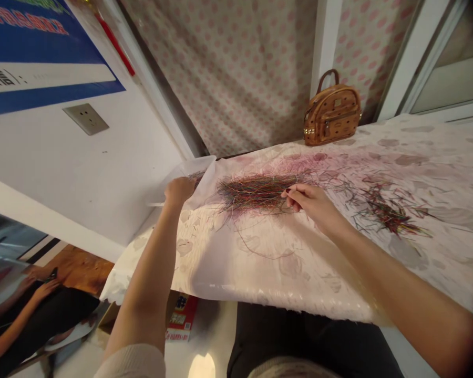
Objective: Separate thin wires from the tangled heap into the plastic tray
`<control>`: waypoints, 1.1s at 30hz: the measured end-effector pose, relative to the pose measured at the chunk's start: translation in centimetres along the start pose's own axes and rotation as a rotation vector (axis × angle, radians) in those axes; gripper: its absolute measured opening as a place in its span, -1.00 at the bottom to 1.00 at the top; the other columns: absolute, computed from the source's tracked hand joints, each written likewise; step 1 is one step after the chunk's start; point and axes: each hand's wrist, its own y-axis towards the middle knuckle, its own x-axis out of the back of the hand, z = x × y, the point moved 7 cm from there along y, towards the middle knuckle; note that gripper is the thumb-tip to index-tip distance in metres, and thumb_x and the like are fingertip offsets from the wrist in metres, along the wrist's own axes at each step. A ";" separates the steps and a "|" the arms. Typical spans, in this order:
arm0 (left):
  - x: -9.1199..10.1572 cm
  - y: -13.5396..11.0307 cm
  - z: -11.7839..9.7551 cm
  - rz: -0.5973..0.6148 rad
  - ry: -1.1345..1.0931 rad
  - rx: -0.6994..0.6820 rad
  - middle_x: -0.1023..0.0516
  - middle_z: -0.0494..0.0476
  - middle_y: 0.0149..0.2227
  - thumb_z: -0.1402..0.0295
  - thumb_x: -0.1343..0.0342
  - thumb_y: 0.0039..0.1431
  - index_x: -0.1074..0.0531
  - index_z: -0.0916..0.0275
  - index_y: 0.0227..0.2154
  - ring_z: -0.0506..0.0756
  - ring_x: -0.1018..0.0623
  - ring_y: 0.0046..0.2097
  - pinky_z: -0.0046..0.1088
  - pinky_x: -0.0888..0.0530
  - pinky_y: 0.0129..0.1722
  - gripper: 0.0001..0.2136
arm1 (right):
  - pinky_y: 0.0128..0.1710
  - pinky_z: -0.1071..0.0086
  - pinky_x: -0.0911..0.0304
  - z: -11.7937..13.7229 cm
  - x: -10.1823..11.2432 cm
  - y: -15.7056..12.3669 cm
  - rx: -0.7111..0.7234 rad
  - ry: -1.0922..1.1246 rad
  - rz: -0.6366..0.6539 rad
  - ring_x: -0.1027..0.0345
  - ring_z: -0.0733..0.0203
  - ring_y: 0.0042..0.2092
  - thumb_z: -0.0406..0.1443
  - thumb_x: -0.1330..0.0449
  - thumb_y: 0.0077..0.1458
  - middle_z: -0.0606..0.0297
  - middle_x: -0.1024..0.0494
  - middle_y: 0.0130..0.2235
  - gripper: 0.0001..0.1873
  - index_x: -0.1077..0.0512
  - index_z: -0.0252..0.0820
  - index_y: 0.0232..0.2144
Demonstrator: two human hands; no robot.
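Observation:
A loose bundle of thin, many-coloured wires (pixel 256 190) lies lengthwise across the cloth-covered table. At its right end is my right hand (pixel 309 202), thumb and fingers pinched together against the strands; what sits between the fingertips is too fine to make out. My left hand (pixel 178 190) reaches to a translucent white plastic bag (pixel 207 181) at the table's left end. Its fingers are curled, with their tips partly hidden, beside a dark clump of similar strands (pixel 199 177) in the bag. One long stray wire (pixel 256 256) curves over the cloth in front of the bundle.
Short coloured wire pieces (pixel 390 212) are scattered on the right of the table. A brown mini backpack (pixel 333 115) stands at the back before a dotted curtain (pixel 236 68). A white wall with a socket (pixel 85 118) bounds the left. Another person's arm (pixel 27 310) shows at lower left.

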 end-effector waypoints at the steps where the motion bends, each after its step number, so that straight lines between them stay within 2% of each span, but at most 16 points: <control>1: 0.8 -1.5 -0.9 -0.028 -0.010 -0.040 -0.55 0.37 -0.04 0.22 -0.10 0.20 -0.56 0.28 -0.18 0.35 -0.48 0.06 -0.14 -0.35 0.07 -0.73 | -0.56 0.40 -0.11 0.1 0.0 0.0 0.001 0.009 -0.004 -0.20 0.34 -0.56 -0.14 -0.22 0.04 0.29 -0.44 -0.55 -0.76 -0.46 -0.20 -0.49; 2: 1.3 -3.4 -2.1 -0.049 -0.033 -0.092 -0.53 0.30 0.02 0.23 -0.08 0.22 -0.55 0.23 -0.13 0.28 -0.49 0.05 -0.21 -0.37 0.06 -0.73 | -0.56 0.41 -0.11 0.2 0.0 0.0 0.001 0.017 -0.010 -0.20 0.34 -0.57 -0.15 -0.22 0.04 0.30 -0.43 -0.55 -0.77 -0.45 -0.20 -0.49; 3: 1.3 -5.7 -4.0 -0.025 -0.146 -0.204 -0.55 0.26 -0.01 0.26 -0.11 0.21 -0.56 0.22 -0.15 0.20 -0.52 -0.02 -0.29 -0.40 0.01 -0.76 | -0.57 0.42 -0.10 0.3 0.1 -0.1 0.002 0.024 -0.021 -0.19 0.36 -0.57 -0.17 -0.22 0.04 0.31 -0.43 -0.55 -0.79 -0.45 -0.20 -0.50; 5: -0.7 -11.6 -8.5 0.277 -0.391 -0.444 -0.60 0.15 -0.16 0.21 -0.13 0.21 -0.58 0.19 -0.25 0.09 -0.54 -0.18 -0.41 -0.45 -0.15 -0.80 | -0.58 0.44 -0.07 0.6 0.4 -0.2 0.006 0.039 -0.053 -0.17 0.38 -0.58 -0.21 -0.20 0.04 0.33 -0.41 -0.56 -0.81 -0.44 -0.20 -0.52; 7: -3.1 -17.7 -12.6 0.526 -0.529 -0.642 -0.59 0.09 -0.21 0.17 -0.20 0.15 -0.57 0.16 -0.23 0.07 -0.53 -0.19 -0.44 -0.45 -0.18 -0.79 | -0.58 0.45 -0.06 0.8 0.7 -0.2 0.012 0.065 -0.093 -0.16 0.40 -0.58 -0.25 -0.19 0.04 0.33 -0.41 -0.55 -0.83 -0.43 -0.21 -0.54; 9: -5.3 -21.3 -14.9 0.558 -0.509 -0.655 -0.57 0.10 -0.25 0.16 -0.32 0.01 -0.56 0.20 -0.29 0.10 -0.51 -0.18 -0.39 -0.44 -0.15 -0.74 | -0.58 0.46 -0.06 1.0 1.1 -0.3 0.012 0.100 -0.133 -0.16 0.41 -0.57 -0.28 -0.18 0.03 0.33 -0.41 -0.54 -0.84 -0.43 -0.21 -0.55; 11: -7.3 -22.8 -16.1 0.547 -0.455 -0.620 -0.54 0.13 -0.28 0.15 -0.37 -0.05 -0.54 0.23 -0.36 0.13 -0.49 -0.17 -0.34 -0.43 -0.14 -0.72 | -0.58 0.47 -0.06 1.0 1.4 -0.2 0.006 0.132 -0.159 -0.17 0.41 -0.57 -0.31 -0.18 0.03 0.33 -0.41 -0.54 -0.85 -0.42 -0.21 -0.56; 15: -9.4 -23.3 -16.8 0.552 -0.471 -0.618 -0.52 0.10 -0.34 0.26 -0.28 0.07 -0.49 0.23 -0.44 0.11 -0.46 -0.20 -0.36 -0.40 -0.16 -0.85 | -0.58 0.47 -0.05 1.2 1.6 -0.2 0.018 0.165 -0.175 -0.15 0.42 -0.57 -0.34 -0.17 0.03 0.33 -0.41 -0.54 -0.85 -0.42 -0.20 -0.56; 19: -9.3 -23.3 -16.5 0.542 -0.468 -0.612 -0.49 0.09 -0.37 0.36 -0.21 0.13 -0.44 0.24 -0.49 0.08 -0.45 -0.25 -0.38 -0.37 -0.21 -0.88 | -0.59 0.47 -0.05 1.3 1.5 -0.2 0.018 0.155 -0.162 -0.15 0.42 -0.57 -0.32 -0.17 0.05 0.32 -0.43 -0.52 -0.82 -0.40 -0.20 -0.57; 23: -7.6 -21.9 -15.7 0.447 -0.572 -0.518 -0.48 0.06 -0.39 0.38 -0.12 0.18 -0.40 0.24 -0.44 0.05 -0.44 -0.31 -0.41 -0.35 -0.26 -0.89 | -0.56 0.44 -0.09 1.4 0.6 -0.2 0.030 0.055 -0.079 -0.19 0.36 -0.55 -0.19 -0.17 0.11 0.30 -0.43 -0.53 -0.77 -0.43 -0.20 -0.51; 26: -5.6 -19.8 -15.0 0.359 -0.734 -0.454 -0.44 0.00 -0.44 0.31 -0.07 0.24 -0.35 0.23 -0.41 0.00 -0.41 -0.38 -0.46 -0.32 -0.33 -0.86 | -0.46 0.38 -0.21 1.4 -1.0 -0.4 0.046 -0.021 0.076 -0.29 0.26 -0.48 -0.03 -0.06 0.19 0.23 -0.45 -0.52 -0.59 -0.46 -0.21 -0.46; 28: -4.5 -18.6 -14.8 0.319 -0.767 -0.445 -0.40 -0.03 -0.49 0.25 -0.05 0.26 -0.33 0.22 -0.41 -0.02 -0.38 -0.42 -0.49 -0.30 -0.38 -0.82 | -0.38 0.34 -0.24 1.7 -2.1 -0.7 0.077 -0.086 0.196 -0.33 0.22 -0.44 0.02 0.04 0.22 0.19 -0.47 -0.50 -0.50 -0.45 -0.21 -0.47; 30: -3.8 -17.7 -14.7 0.288 -0.732 -0.451 -0.39 -0.05 -0.51 0.23 -0.06 0.26 -0.33 0.22 -0.41 -0.03 -0.36 -0.46 -0.50 -0.28 -0.41 -0.81 | -0.35 0.33 -0.21 2.2 -2.8 -1.2 0.145 -0.203 0.284 -0.31 0.22 -0.42 -0.03 0.02 0.21 0.23 -0.46 -0.48 -0.56 -0.41 -0.19 -0.49; 33: -2.7 -17.2 -14.9 0.227 -0.612 -0.487 -0.45 -0.03 -0.47 0.20 -0.10 0.24 -0.37 0.22 -0.39 -0.03 -0.37 -0.46 -0.50 -0.26 -0.42 -0.81 | -0.35 0.37 -0.12 3.0 -3.3 -1.9 0.248 -0.363 0.347 -0.27 0.26 -0.39 -0.18 -0.07 0.14 0.34 -0.43 -0.47 -0.77 -0.37 -0.16 -0.48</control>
